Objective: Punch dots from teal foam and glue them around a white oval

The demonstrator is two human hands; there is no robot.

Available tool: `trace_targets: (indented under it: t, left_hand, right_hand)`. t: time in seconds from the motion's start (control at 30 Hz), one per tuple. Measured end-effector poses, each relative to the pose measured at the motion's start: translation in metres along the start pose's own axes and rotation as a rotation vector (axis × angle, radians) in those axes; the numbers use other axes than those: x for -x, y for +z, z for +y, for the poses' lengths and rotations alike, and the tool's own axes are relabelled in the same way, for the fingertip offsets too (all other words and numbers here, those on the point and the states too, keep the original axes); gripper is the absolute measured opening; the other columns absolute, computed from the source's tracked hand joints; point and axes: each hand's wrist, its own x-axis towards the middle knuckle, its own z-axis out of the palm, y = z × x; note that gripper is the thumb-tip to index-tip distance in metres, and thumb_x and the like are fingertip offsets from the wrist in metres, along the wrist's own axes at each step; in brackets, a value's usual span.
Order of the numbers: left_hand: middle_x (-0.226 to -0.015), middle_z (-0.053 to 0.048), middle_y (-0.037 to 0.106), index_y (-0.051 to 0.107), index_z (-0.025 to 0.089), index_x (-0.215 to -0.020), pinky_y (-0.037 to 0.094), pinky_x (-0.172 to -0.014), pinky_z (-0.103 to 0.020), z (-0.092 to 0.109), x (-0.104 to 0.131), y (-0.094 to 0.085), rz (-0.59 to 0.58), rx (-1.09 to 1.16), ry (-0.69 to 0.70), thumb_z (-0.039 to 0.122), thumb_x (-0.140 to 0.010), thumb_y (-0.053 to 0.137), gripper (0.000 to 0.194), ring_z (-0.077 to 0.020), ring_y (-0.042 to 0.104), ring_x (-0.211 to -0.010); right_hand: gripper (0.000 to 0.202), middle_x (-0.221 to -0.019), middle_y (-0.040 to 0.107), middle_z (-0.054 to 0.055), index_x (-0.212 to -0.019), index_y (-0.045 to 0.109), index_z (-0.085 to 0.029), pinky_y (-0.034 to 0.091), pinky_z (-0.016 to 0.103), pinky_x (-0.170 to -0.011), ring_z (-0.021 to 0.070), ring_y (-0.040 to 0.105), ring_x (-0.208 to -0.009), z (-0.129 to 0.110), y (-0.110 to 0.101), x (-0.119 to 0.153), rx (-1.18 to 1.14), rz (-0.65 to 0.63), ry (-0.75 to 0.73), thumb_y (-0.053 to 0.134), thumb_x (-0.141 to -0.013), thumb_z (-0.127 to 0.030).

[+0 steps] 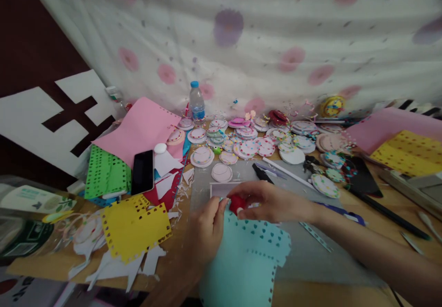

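Observation:
A light teal sheet with rows of punched holes hangs at the front edge of the table. Its upper left corner is pinched in my left hand. Above it, my right hand is closed round a small red object, which touches the sheet's top edge; it looks like a hole punch. Just behind the hands lies a shallow white tray, partly covered by my right hand. A round white paper disc rests on the grey mat behind the tray.
Many decorated paper discs and a water bottle stand at the back. On the left lie a phone, yellow punched sheets, a green sheet and white scraps. A black pen and yellow sheet are at right.

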Motion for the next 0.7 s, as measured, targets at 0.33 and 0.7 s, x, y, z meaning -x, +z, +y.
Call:
trace_targets:
  t: [0.33, 0.7]
  left_hand:
    - [-0.078, -0.004, 0.07, 0.064, 0.018, -0.089, 0.046, -0.067, -0.023, -0.005, 0.003, 0.014, -0.007, 0.11, 0.001, 0.027, -0.094, 0.042, 0.023, -0.0163, 0.064, -0.073]
    - [-0.09, -0.005, 0.072, 0.065, 0.018, -0.097, 0.05, -0.074, -0.022, -0.005, 0.001, 0.011, -0.039, 0.155, 0.055, 0.021, -0.093, 0.044, 0.021, -0.016, 0.067, -0.08]
  right_hand:
    - [0.044, -0.081, 0.06, -0.002, -0.102, 0.055, -0.018, 0.044, 0.022, -0.061, 0.0096, 0.053, -0.065, 0.002, -0.005, -0.005, -0.246, -0.06, 0.114, 0.076, -0.066, -0.031]
    - [0.025, -0.07, 0.056, -0.001, -0.078, 0.063, -0.011, 0.04, 0.023, -0.061, 0.0107, 0.047, -0.064, -0.011, -0.014, -0.007, 0.116, -0.165, 0.094, 0.069, -0.072, -0.035]
